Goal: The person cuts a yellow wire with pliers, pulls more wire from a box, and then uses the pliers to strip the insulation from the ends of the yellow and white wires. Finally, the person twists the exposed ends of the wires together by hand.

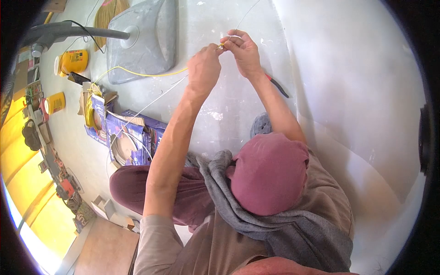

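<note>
My left hand point(204, 68) is closed on the end of a yellow wire point(142, 74). The wire runs back from it to a coil on the left, and a white wire point(161, 95) also leads up to this hand. Fingertip to fingertip with it, my right hand point(244, 52) pinches a thin grey wire point(241, 19) that extends away toward the top. A short yellow piece shows between the hands; its exact join is too small to make out. Below my right forearm lies a tool with red and black handles point(277, 86), its head hidden by the arm.
Blue wire boxes point(133, 137) with a yellow coil point(90, 114) stand left of my forearm. A grey stand base point(142, 41) with a pole lies ahead. Yellow tubs point(74, 61), a broom point(109, 16) and assorted items are farther left. A wall rises at right.
</note>
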The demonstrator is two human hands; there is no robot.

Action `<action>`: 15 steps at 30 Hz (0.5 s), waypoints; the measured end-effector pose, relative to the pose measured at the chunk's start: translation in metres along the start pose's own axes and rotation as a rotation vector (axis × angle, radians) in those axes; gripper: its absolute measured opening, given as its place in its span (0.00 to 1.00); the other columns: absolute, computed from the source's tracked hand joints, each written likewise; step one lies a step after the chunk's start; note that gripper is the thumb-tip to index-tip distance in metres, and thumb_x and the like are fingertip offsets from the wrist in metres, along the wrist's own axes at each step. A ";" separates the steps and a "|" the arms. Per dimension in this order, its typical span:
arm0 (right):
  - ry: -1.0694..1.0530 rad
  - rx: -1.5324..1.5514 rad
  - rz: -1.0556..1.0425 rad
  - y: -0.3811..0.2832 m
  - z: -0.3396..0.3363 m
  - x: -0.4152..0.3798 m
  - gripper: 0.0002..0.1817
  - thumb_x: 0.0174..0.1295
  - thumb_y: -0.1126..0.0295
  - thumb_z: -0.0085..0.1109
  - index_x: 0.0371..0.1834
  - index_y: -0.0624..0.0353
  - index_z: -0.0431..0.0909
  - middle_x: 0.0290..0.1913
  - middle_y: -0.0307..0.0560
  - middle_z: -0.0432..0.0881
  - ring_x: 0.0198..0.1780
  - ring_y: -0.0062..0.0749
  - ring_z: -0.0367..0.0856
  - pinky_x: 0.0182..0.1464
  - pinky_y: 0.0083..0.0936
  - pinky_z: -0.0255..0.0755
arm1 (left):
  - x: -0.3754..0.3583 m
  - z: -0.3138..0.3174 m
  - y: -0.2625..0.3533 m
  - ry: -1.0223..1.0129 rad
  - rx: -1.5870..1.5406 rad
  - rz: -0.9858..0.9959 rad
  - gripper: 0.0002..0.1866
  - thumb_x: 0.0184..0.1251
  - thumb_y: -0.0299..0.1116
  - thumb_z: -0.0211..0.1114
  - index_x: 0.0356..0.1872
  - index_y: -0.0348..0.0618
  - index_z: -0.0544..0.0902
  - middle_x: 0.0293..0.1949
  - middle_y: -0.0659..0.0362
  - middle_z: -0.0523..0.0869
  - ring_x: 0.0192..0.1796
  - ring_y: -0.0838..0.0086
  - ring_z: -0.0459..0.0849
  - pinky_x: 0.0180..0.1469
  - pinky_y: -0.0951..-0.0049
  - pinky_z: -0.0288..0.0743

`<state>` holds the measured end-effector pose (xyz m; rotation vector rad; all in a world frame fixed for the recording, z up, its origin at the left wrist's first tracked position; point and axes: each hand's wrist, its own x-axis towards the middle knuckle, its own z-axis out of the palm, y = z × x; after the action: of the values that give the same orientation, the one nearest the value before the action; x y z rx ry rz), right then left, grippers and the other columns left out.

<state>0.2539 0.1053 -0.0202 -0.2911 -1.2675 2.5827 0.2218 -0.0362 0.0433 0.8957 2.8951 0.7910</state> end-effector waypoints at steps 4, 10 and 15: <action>0.032 -0.047 0.006 -0.003 0.005 0.000 0.18 0.69 0.77 0.67 0.59 0.63 0.75 0.45 0.50 0.90 0.45 0.30 0.87 0.56 0.29 0.80 | 0.000 0.001 0.002 -0.107 0.059 -0.095 0.05 0.72 0.28 0.60 0.43 0.41 0.81 0.39 0.48 0.90 0.41 0.51 0.89 0.43 0.52 0.80; 0.047 -0.104 0.013 -0.013 0.006 0.005 0.15 0.66 0.77 0.68 0.55 0.64 0.80 0.44 0.50 0.90 0.44 0.26 0.87 0.50 0.26 0.81 | 0.000 0.004 0.004 -0.062 0.077 -0.083 0.03 0.73 0.27 0.58 0.41 0.40 0.78 0.38 0.47 0.89 0.41 0.49 0.89 0.42 0.51 0.80; 0.112 -0.276 0.065 -0.014 0.008 0.012 0.15 0.67 0.77 0.69 0.55 0.62 0.82 0.44 0.46 0.90 0.43 0.24 0.85 0.50 0.24 0.80 | -0.002 0.007 0.007 -0.012 0.097 -0.108 0.04 0.76 0.29 0.57 0.42 0.40 0.77 0.34 0.46 0.88 0.40 0.48 0.88 0.40 0.48 0.78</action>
<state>0.2416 0.1111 -0.0051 -0.5288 -1.5964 2.4009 0.2284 -0.0294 0.0406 0.7408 2.9643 0.6401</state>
